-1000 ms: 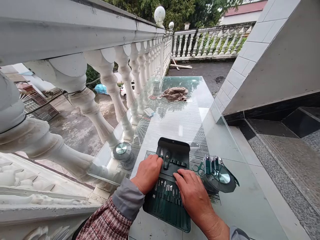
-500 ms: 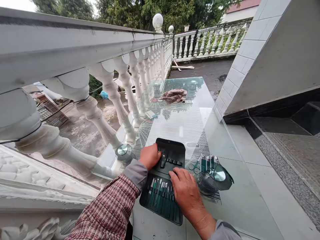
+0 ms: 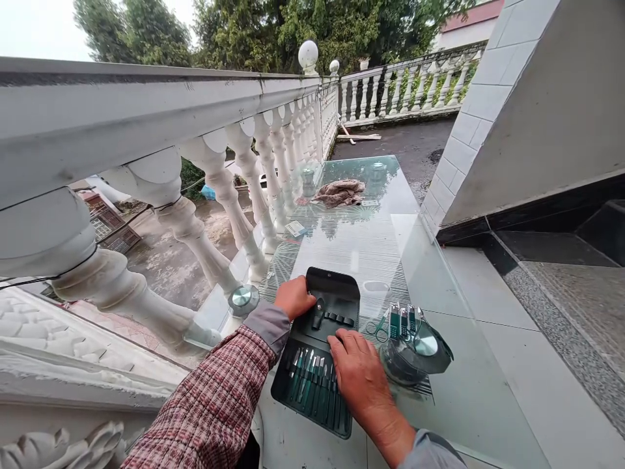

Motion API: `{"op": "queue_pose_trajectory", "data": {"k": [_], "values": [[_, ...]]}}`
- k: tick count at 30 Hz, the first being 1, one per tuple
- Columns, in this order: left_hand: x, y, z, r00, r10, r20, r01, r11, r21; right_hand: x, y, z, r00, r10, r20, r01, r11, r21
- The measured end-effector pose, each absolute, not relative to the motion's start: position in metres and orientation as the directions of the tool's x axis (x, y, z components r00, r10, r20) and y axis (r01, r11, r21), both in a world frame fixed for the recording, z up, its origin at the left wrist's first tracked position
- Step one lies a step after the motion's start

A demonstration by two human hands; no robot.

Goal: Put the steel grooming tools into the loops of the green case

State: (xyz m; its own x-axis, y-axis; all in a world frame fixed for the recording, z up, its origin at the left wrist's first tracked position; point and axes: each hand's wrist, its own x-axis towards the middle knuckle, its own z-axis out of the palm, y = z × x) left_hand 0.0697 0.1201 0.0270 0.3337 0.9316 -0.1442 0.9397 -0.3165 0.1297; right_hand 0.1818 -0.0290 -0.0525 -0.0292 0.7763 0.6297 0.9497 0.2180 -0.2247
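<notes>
A dark green manicure case (image 3: 336, 293) lies unfolded on the glass tabletop. Slim metal tools (image 3: 312, 384) with green handles fill the loops of its lower half. The upper half shows a strap with a snap and a row of vacant loops. My left hand (image 3: 294, 298) is closed at the upper left edge of the case, its fingertips partly hidden. Across the right edge, by the fold, my right hand (image 3: 359, 371) lies with fingers extended and slightly bent. To its right, several nail clippers (image 3: 403, 322) and a pair of small green-handled scissors (image 3: 377, 327) rest around a round table support.
The glass table (image 3: 439, 404) stands beside a white balustrade (image 3: 219, 189). A round metal-capped support (image 3: 243, 297) is at its left edge. Farther back lie a brown cloth (image 3: 340, 193) and a small card (image 3: 295, 228). A stone step (image 3: 576, 293) is on the right.
The view has tilted up slightly, so the near scene sits a little differently. Both hands stay at the manicure case, with hardly any movement against it.
</notes>
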Motion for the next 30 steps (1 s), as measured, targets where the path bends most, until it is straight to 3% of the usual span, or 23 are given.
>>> {"op": "queue_pose_trajectory", "data": {"k": [7, 13, 20, 26, 30], "values": [[0.071, 0.128, 0.027, 0.380, 0.912, -0.153, 0.919, -0.354, 0.172, 0.183, -0.028, -0.052, -0.036, 0.777, 0.628, 0.950, 0.221, -0.219], [0.073, 0.131, 0.025, 0.361, 0.923, -0.130, 0.907, -0.316, 0.277, 0.182, -0.028, -0.052, -0.037, 0.773, 0.634, 0.947, 0.229, -0.224], [0.075, 0.143, 0.020, 0.239, 0.970, -0.047, 0.801, -0.169, 0.574, 0.182, -0.029, -0.051, -0.030, 0.783, 0.621, 0.947, 0.220, -0.232], [0.065, 0.142, 0.024, 0.142, 0.989, 0.045, 0.488, -0.109, 0.866, 0.182, -0.028, -0.052, -0.021, 0.791, 0.611, 0.941, 0.222, -0.255], [0.063, 0.104, 0.037, 0.170, 0.978, 0.116, 0.303, -0.164, 0.939, 0.183, -0.029, -0.043, 0.079, 0.783, 0.617, 0.889, 0.225, -0.400]]}}
